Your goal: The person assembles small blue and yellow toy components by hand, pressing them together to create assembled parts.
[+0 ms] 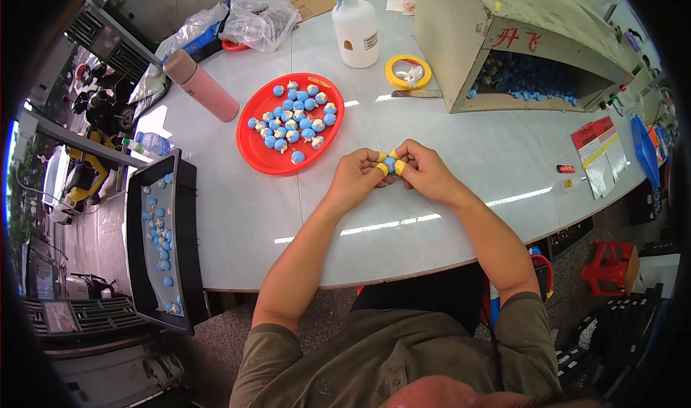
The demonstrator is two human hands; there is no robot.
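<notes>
Both hands meet over the white worktop [446, 213]: the left hand [358, 177] and right hand [426, 172] pinch one small blue piece [389, 164] between taped fingertips, seemingly pressing it together. Next likely calls for setting it aside near the red plate [253, 152].

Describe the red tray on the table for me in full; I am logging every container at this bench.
The red tray is a shallow oval dish with a low raised rim, glossy like plastic. It lies flat on the pale table, left of the hands, near a pink bottle. It holds a loose heap of small blue and cream pieces, gathered toward its upper half; the lower part is bare. Neither hand touches it.
</notes>
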